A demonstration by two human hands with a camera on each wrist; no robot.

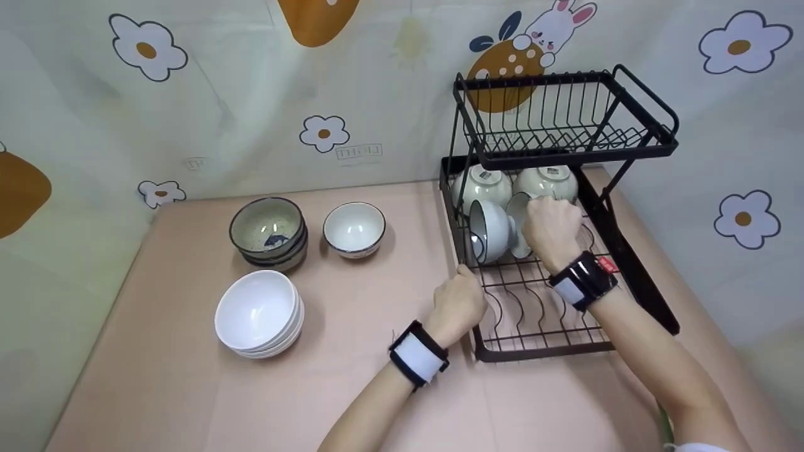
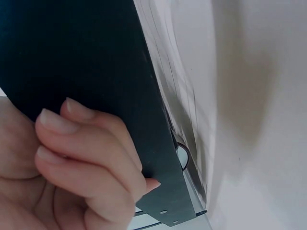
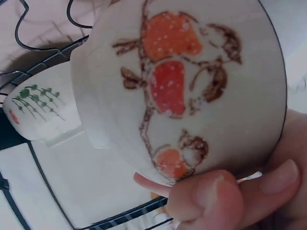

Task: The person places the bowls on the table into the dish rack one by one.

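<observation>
My right hand [image 1: 554, 229] grips a white bowl [image 3: 110, 81] painted with orange and red birds, inside the dish rack's lower tier. Its thumb and fingertips are at the bowl's side in the right wrist view; in the head view the hand covers much of the bowl. Immediately to its left, another white bowl [image 1: 495, 231] stands tilted on its side among the wires. At the rack's left edge is my left hand [image 1: 460, 304], its curled fingers holding the black side panel [image 2: 86, 57] of the dish rack [image 1: 540, 351].
Two white bowls [image 1: 482, 185] sit upside down at the back of the lower tier, beneath the upper wire basket [image 1: 578, 154]. On the table's left are stacked grey-green bowls [image 1: 267, 229], a stack of white bowls [image 1: 257, 311] and a single dark-rimmed bowl [image 1: 355, 229]. A printed cloth [image 1: 251, 94] hangs behind.
</observation>
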